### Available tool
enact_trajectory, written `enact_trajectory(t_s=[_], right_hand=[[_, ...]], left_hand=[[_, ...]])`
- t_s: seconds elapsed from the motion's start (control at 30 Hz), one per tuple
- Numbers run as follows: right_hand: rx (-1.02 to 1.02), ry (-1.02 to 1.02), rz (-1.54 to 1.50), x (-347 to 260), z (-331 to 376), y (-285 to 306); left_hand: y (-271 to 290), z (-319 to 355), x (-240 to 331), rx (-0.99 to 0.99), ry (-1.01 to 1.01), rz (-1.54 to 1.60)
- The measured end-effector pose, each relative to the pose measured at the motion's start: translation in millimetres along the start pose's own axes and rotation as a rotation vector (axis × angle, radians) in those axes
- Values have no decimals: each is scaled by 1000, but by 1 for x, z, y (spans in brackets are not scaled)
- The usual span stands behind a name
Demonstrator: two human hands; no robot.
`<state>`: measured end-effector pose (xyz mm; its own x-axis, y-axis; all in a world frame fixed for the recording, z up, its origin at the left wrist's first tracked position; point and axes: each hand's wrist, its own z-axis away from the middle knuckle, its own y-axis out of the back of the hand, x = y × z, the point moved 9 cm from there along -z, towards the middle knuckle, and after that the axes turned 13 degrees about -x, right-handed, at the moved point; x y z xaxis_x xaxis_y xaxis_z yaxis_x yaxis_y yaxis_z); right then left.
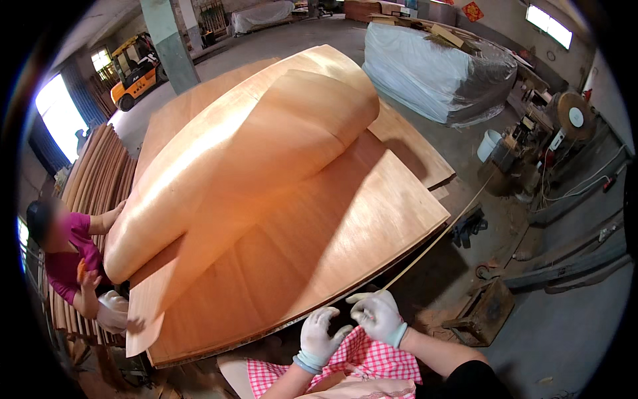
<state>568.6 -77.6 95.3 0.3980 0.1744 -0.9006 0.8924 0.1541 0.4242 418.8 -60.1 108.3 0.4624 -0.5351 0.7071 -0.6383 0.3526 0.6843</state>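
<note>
My left hand (321, 338), in a white glove with a blue-grey cuff, is at the near edge of a stack of thin veneer sheets (299, 266). Its fingers are curved and apart, with nothing visible in them. Close beside it on the right, my gloved right hand (379, 316) has its fingers curled around the near end of a long, thin wooden strip (425, 251). That strip runs out past the stack's right edge; the grip itself is partly hidden. On top of the stack, a large veneer sheet (259, 139) bulges up in a rolled fold.
A co-worker in a magenta shirt (63, 266) stands at the left, one hand on the folded sheet. Behind are stacked sheets (100, 166) and a forklift (136, 76). Right: a plastic-wrapped pile (425, 76), white bucket (489, 145), machinery (565, 120) and wooden box (488, 312).
</note>
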Motion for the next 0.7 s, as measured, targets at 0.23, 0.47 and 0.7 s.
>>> enact_trajectory(t_s=[0.23, 0.47, 0.7], right_hand=[[-153, 62, -315, -41, 12, -48], [-200, -31, -415, -48, 13, -73], [-223, -149, -568, -21, 8, -100]], left_hand=[[20, 33, 14, 159, -46, 214], [-5, 60, -28, 180, 191, 696], [-33, 73, -61, 160, 355, 977]])
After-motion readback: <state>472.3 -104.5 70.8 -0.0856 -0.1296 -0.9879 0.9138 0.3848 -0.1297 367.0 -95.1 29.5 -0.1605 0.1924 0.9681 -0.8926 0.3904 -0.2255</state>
